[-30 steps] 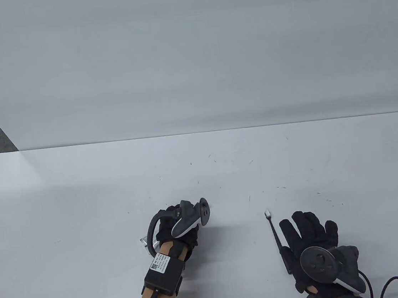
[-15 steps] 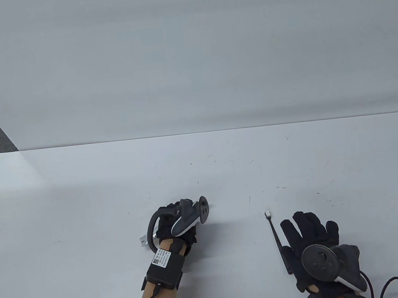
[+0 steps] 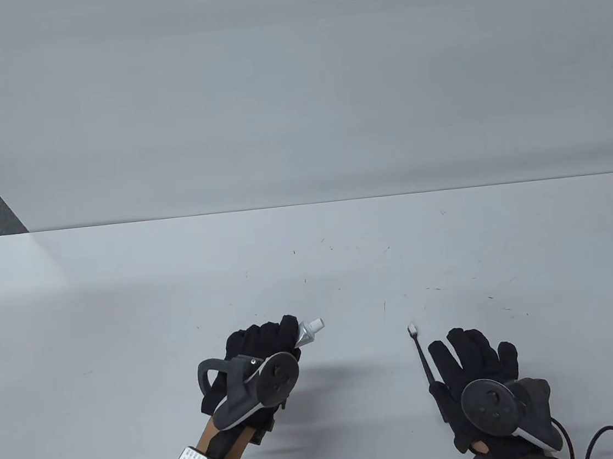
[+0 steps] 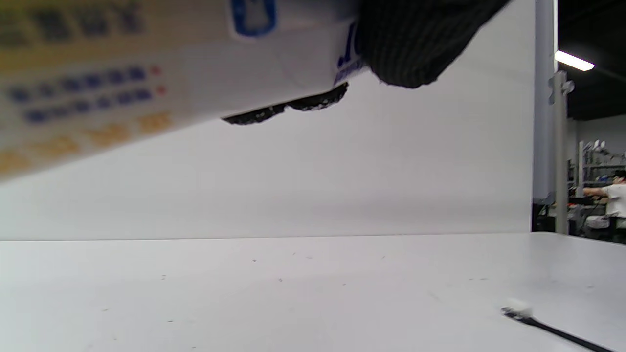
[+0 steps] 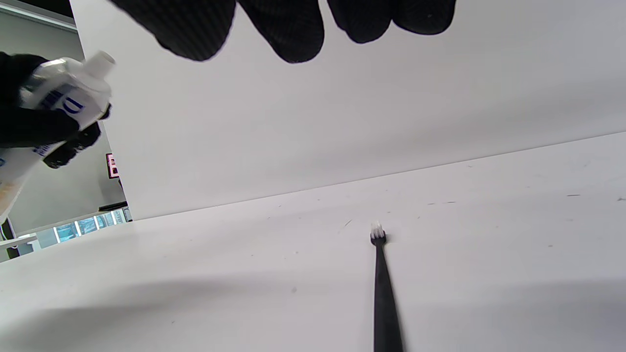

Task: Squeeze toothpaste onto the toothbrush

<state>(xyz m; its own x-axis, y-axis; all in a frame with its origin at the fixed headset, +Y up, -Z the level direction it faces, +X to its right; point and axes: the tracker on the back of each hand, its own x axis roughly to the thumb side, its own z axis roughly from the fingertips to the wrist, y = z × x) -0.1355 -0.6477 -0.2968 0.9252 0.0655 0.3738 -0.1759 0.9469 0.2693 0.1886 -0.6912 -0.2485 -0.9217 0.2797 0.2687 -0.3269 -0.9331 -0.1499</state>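
Note:
My left hand grips a white toothpaste tube and holds it above the table, its white nozzle end pointing right. The tube fills the top left of the left wrist view, with a gloved finger on it. It also shows in the right wrist view. A black toothbrush with white bristles lies on the table, head pointing away from me. My right hand is open just right of its handle, with the fingers above the table and holding nothing. The toothbrush also shows in the right wrist view.
The white table carries small dark specks and ends at a white back wall. A cable trails from my right wrist at the front edge. The toothbrush head shows at the lower right of the left wrist view.
My left hand has lifted and rolled over with the tube, so the tracker faces up and the nozzle shows pointing right. My right hand and the toothbrush have barely moved.

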